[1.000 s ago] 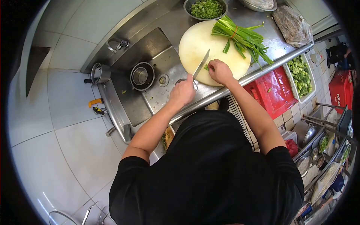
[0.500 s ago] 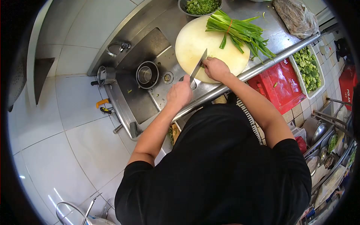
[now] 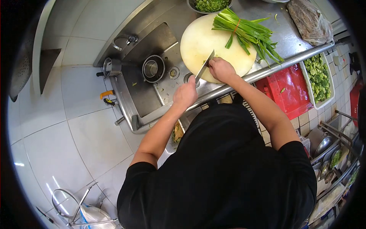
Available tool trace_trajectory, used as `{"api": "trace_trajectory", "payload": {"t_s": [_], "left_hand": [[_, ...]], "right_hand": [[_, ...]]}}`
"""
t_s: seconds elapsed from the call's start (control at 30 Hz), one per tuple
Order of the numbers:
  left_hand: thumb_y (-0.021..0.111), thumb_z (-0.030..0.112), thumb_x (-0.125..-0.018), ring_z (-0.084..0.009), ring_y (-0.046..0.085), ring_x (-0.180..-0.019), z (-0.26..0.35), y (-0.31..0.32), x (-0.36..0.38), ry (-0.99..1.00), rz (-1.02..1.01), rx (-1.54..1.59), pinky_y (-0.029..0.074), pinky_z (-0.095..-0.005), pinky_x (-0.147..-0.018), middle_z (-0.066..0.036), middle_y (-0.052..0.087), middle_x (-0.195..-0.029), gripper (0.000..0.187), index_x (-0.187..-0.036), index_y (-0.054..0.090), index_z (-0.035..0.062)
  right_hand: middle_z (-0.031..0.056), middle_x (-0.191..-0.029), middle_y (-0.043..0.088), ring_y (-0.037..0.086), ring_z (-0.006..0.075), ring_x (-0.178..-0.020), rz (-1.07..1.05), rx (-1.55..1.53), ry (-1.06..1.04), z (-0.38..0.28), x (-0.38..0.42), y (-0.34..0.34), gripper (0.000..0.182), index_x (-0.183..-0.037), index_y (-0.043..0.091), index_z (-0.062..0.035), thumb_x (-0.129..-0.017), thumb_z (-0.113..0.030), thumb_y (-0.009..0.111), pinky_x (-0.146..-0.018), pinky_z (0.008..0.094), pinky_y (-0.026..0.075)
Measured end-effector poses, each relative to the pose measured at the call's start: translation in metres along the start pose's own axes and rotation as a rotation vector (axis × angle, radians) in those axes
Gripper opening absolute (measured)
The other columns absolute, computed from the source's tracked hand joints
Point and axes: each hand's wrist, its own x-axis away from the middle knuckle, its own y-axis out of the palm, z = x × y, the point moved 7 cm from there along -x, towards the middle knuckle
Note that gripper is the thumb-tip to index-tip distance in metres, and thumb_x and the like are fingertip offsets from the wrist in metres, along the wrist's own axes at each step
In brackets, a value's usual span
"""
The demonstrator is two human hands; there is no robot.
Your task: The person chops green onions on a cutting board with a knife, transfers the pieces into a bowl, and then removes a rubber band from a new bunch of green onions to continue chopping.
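Observation:
A knife [image 3: 205,66] is in my left hand [image 3: 185,94], whose fingers are closed round its handle. Its blade points away from me over the near part of a round, pale cutting board [image 3: 196,36]. My right hand [image 3: 222,70] is curled beside the blade, low over the board; whatever its fingertips hold is hidden. A little green shows next to the blade. Farther back on the board lies a bundle of long green leaves [image 3: 244,30] tied with a red band, its tips hanging past the board's right edge.
Left of the board is a steel sink [image 3: 145,103] holding round metal pots [image 3: 153,68]. Behind the board stands a bowl of chopped greens [image 3: 211,4]. A plastic bag [image 3: 309,23] lies at the counter's right end. Below are a red crate [image 3: 286,91] and a basket of green vegetables [image 3: 317,78].
The whole view has shifted slightly. Both hands stay close to the same place on the board, with the knife still in my left hand.

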Motion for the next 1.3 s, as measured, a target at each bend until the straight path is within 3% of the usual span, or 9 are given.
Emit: {"api": "trace_trajectory", "payload": {"t_s": [0.17, 0.23, 0.73, 0.8, 1.3], "left_hand": [[0.05, 0.015, -0.094, -0.0485, 0.067, -0.088, 0.004, -0.001, 0.003, -0.005, 0.008, 0.02, 0.05, -0.0585, -0.078, -0.03, 0.068, -0.087, 0.02, -0.112, 0.049, 0.0053], [0.05, 0.015, -0.094, -0.0487, 0.067, -0.088, 0.002, 0.003, 0.001, -0.004, -0.005, 0.01, 0.05, -0.0584, -0.078, -0.03, 0.068, -0.087, 0.02, -0.112, 0.049, 0.0056], [0.05, 0.019, -0.097, -0.0483, 0.067, -0.087, 0.009, 0.011, 0.009, -0.034, -0.005, 0.048, 0.051, -0.0581, -0.078, -0.029, 0.068, -0.089, 0.023, -0.114, 0.049, 0.0048], [0.05, 0.019, -0.097, -0.048, 0.067, -0.087, 0.022, -0.009, 0.016, -0.019, -0.02, 0.011, 0.051, -0.0582, -0.078, -0.029, 0.068, -0.088, 0.023, -0.115, 0.048, 0.0048], [0.049, 0.021, -0.099, -0.0488, 0.067, -0.086, 0.024, 0.009, 0.014, -0.023, -0.022, 0.042, 0.05, -0.0592, -0.077, -0.03, 0.068, -0.086, 0.022, -0.115, 0.049, 0.0058]], "right_hand": [[0.0164, -0.098, 0.067, 0.065, 0.0339, -0.095, -0.026, 0.004, -0.026, 0.003, 0.001, -0.002, 0.02, -0.098, 0.067, -0.002, -0.083, -0.013, 0.058, -0.088, 0.0428, 0.054], [0.0174, -0.091, 0.065, 0.064, 0.0366, -0.092, 0.005, -0.084, -0.041, 0.006, 0.004, -0.005, 0.016, -0.09, 0.067, -0.0007, -0.08, -0.01, 0.059, -0.085, 0.0442, 0.054], [0.0151, -0.093, 0.064, 0.064, 0.034, -0.094, 0.064, -0.119, -0.065, 0.011, 0.017, -0.012, 0.014, -0.092, 0.066, -0.0034, -0.084, -0.014, 0.061, -0.085, 0.0428, 0.054], [0.0152, -0.093, 0.065, 0.064, 0.034, -0.093, 0.055, -0.093, -0.082, 0.013, 0.016, -0.009, 0.014, -0.091, 0.067, -0.0032, -0.084, -0.013, 0.061, -0.085, 0.0427, 0.054], [0.0155, -0.089, 0.067, 0.064, 0.0345, -0.089, 0.079, -0.122, -0.138, 0.018, 0.026, -0.02, 0.01, -0.086, 0.07, -0.0042, -0.08, -0.009, 0.063, -0.083, 0.0432, 0.053]]}}
